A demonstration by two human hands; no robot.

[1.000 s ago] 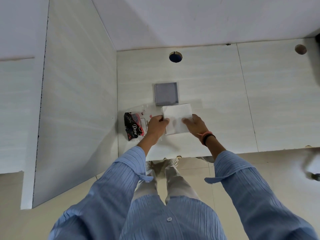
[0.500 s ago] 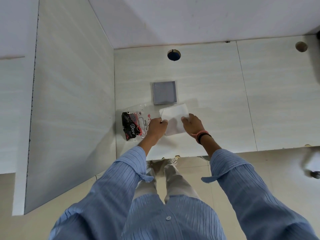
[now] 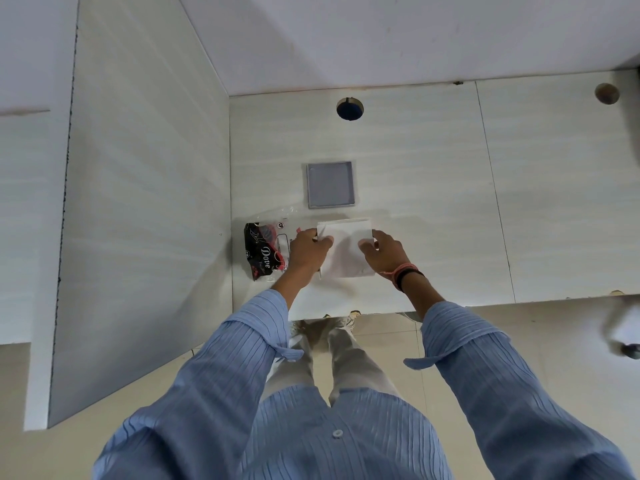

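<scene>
A white folded paper napkin lies on the pale desk, near its front edge. My left hand pinches the napkin's left edge with thumb and fingers. My right hand grips its right edge, a pink and black band at the wrist. Part of the napkin's lower left is hidden under my left hand.
A clear plastic packet with black and red print lies left of the napkin, against the side partition. A grey square holder sits just behind the napkin. Two round cable holes are at the desk's back. My legs stand below the front edge.
Both hands have shifted on the napkin and squared it up; its far edge now lies straight and its layers look aligned. The packet and grey holder have not moved.
</scene>
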